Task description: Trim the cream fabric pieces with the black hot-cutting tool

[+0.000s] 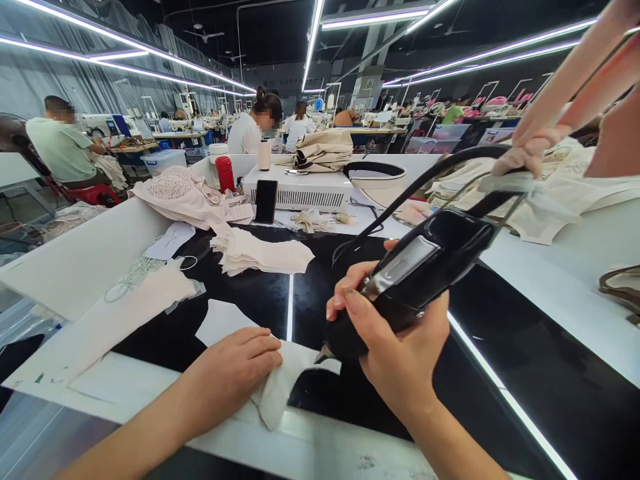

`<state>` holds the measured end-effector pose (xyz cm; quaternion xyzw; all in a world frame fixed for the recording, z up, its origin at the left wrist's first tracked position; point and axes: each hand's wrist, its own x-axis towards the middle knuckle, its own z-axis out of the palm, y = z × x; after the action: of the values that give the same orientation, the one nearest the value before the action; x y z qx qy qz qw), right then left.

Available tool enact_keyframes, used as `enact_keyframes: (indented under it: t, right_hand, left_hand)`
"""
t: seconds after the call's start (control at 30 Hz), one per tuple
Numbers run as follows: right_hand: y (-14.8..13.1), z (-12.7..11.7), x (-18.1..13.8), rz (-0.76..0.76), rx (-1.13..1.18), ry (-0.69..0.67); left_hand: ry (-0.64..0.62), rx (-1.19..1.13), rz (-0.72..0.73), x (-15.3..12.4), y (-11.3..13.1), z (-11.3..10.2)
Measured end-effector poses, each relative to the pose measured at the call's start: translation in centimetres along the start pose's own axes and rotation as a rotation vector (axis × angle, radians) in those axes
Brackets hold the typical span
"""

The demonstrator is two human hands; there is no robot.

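My left hand (240, 370) lies flat on a white, curved cut fabric piece (295, 380), fingers together and stretched out. In my right hand (395, 340) is a black corded hand tool (425, 267) with a silver plate on its side, fingers wrapped round its body. The tool's narrow metal tip points down and left at the right end of the fabric, close to it or touching; I cannot tell which. Twisted pale fabric strips (545, 133) and a black cord run up from the tool's rear end.
A stack of cut pieces (265, 252) lies behind the fabric on the black tabletop (380, 417). Further back are a phone (265, 201), a vented white box (300, 190) and a red bottle (225, 175). Several people sit at sewing stations beyond; one person (63, 143) is at left.
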<state>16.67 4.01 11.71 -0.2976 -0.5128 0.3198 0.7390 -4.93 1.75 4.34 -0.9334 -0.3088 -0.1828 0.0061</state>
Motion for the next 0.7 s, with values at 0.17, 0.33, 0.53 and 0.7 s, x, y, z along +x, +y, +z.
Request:
enact_keyframes:
  t: [0.17,0.33,0.53,0.7]
  right_hand:
    - [-0.8,-1.5,-0.9,0.015,0.024,0.006]
    - [-1.5,-2.6,-1.8,0.005,0.059,-0.023]
    - [-1.1,-2.9,-2.2,-0.010,0.041,0.000]
    - [-0.5,-2.4,-2.5,-0.009,0.070,-0.012]
  left_hand:
    - [0.067,0.204,-0.103,1.1,1.4,1.7]
    - [0.084,0.296,-0.199,2.3,3.1,2.7]
    - [0.059,0.305,-0.225,2.2,3.4,2.1]
    - [0.065,0.306,-0.232,1.7,3.3,2.1]
